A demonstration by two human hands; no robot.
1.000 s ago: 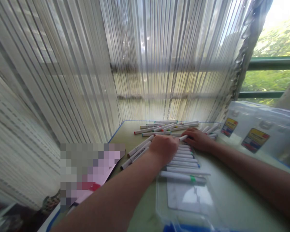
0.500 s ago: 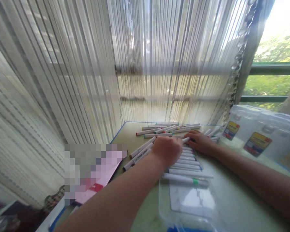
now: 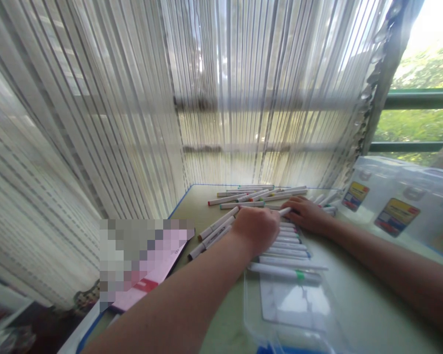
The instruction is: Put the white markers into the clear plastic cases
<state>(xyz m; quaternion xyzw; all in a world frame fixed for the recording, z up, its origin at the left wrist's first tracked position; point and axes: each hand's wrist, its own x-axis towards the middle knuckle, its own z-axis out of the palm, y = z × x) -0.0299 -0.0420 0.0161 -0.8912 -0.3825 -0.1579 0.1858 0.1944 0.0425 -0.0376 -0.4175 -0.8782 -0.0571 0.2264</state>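
Note:
My left hand (image 3: 256, 225) is closed on a white marker (image 3: 285, 211), whose end sticks out to the right past my knuckles. Near that end, my right hand (image 3: 305, 214) rests low over the table, its fingers loosely extended and apart; whether they touch the marker cannot be made out. Below my left hand, several white markers (image 3: 290, 247) lie side by side across a clear plastic case (image 3: 245, 307). The nearest one, a green-banded marker (image 3: 300, 275), lies across the case too. Several loose markers (image 3: 216, 238) lie left of my left hand, partly hidden by it.
More markers (image 3: 241, 205) are scattered at the table's far edge. Clear plastic boxes (image 3: 428, 206) with yellow labels stand at the right. A pink flat item (image 3: 170, 248), partly blurred out, lies on the left edge. String curtains (image 3: 225, 123) hang behind the table (image 3: 369, 300).
The view has shifted very slightly. Both hands stay almost where they were, my left hand still closed on the marker.

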